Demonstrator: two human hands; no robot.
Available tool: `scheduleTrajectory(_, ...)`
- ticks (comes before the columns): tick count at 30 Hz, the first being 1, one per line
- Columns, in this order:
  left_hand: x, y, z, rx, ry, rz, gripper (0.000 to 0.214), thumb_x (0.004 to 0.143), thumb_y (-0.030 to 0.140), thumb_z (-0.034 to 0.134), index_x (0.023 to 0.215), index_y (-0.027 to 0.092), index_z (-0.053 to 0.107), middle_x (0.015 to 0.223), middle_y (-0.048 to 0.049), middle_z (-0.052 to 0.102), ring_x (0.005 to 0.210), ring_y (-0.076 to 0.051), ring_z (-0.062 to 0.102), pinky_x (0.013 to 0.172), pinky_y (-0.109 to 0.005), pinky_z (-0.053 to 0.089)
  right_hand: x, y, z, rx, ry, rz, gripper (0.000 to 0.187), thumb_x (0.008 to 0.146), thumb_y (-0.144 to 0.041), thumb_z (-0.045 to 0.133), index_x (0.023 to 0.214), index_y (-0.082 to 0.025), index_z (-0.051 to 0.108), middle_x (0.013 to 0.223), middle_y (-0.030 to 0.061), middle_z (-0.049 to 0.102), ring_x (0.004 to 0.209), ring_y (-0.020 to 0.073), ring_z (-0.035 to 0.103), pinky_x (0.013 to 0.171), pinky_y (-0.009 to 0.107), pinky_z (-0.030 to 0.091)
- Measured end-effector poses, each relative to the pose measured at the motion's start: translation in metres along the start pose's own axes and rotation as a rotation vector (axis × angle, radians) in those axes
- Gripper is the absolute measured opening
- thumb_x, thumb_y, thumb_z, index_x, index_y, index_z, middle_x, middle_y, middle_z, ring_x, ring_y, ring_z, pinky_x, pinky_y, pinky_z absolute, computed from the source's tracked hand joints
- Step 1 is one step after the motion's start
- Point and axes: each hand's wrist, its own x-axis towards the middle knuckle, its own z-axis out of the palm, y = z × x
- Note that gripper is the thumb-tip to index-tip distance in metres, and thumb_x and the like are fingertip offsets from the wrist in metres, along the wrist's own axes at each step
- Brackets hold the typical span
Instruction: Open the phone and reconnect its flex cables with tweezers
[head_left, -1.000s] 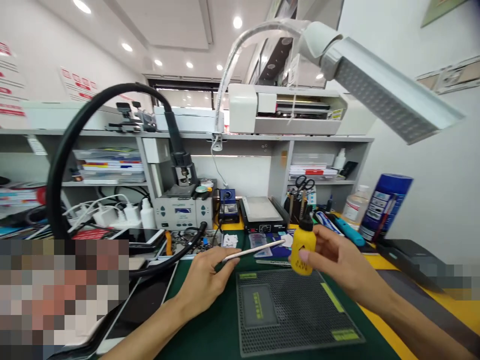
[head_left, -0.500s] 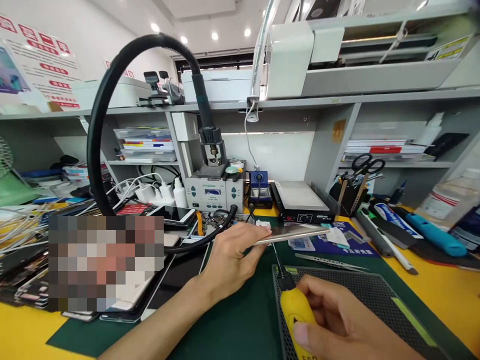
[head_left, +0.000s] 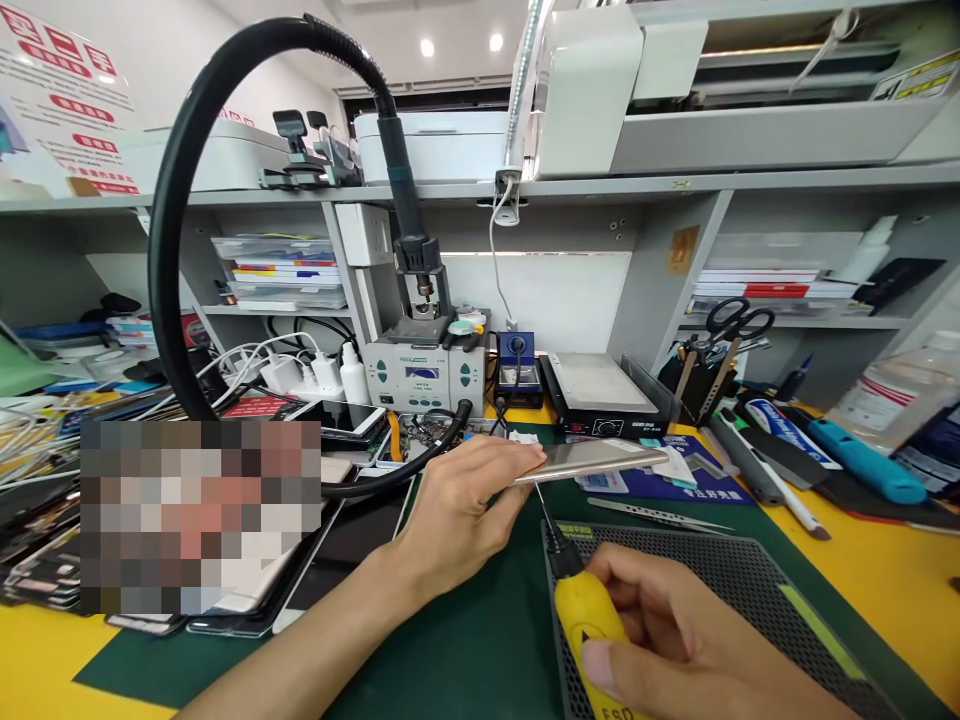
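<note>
My left hand (head_left: pixel 457 505) is closed on a thin silver phone (head_left: pixel 600 460), held edge-on and level above the green mat (head_left: pixel 465 650). My right hand (head_left: pixel 675 650) grips a small yellow bottle (head_left: pixel 589 625) with a black cap and a fine needle tip. The needle (head_left: pixel 541 503) points up and touches the underside edge of the phone near my left fingers. Both hands hover over the near left corner of a black perforated pad (head_left: pixel 750 590).
Metal tweezers (head_left: pixel 660 515) lie just beyond the pad. A hot-air station (head_left: pixel 424 375) with a looping black hose (head_left: pixel 187 200), a heating plate (head_left: pixel 600 390), a scissor holder (head_left: pixel 705 370) and pens stand behind. Phones and cables crowd the left; shelves rise at the back.
From a second ago the view dropped toward the bench and my right hand brought the yellow bottle low, needle tip up to the phone's edge. Since half a second ago almost nothing moved.
</note>
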Motion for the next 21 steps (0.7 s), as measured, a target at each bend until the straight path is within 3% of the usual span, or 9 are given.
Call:
scheduleTrajectory(9,-0.0002,0.0,-0.0015,0.003,0.005,0.007,0.026,0.091,0.005,0.061,0.113,0.015,0.072,0.108,-0.0096,0.075,0.102,-0.02,0.069,0.091,-0.034,0.058,-0.001,-0.0019,0.0,-0.003,0.017,0.013,0.043,0.077,-0.049,0.08,0.09,-0.019,0.052,0.08,-0.0035,0.046,0.072,0.0121,0.04,0.064,0.024,0.033)
scheduleTrajectory(15,0.001,0.0019,-0.0026,0.002,0.006,0.012,0.025,0.092,0.005,0.06,0.112,0.015,0.072,0.106,-0.0098,0.076,0.099,-0.02,0.069,0.09,-0.034,0.058,-0.0004,-0.0003,-0.0005,-0.015,0.022,0.007,0.045,0.083,-0.058,0.071,0.093,-0.019,0.052,0.085,-0.0013,0.049,0.075,0.0132,0.043,0.068,0.025,0.036)
scheduleTrajectory(21,0.0018,0.0014,-0.0035,0.007,0.013,0.021,0.028,0.091,0.004,0.061,0.113,0.016,0.071,0.107,-0.0093,0.075,0.101,-0.019,0.069,0.091,-0.033,0.058,-0.0016,-0.0017,0.0008,0.029,0.031,-0.014,0.041,0.081,-0.051,0.076,0.091,-0.018,0.052,0.083,-0.0023,0.049,0.073,0.0122,0.044,0.066,0.023,0.037)
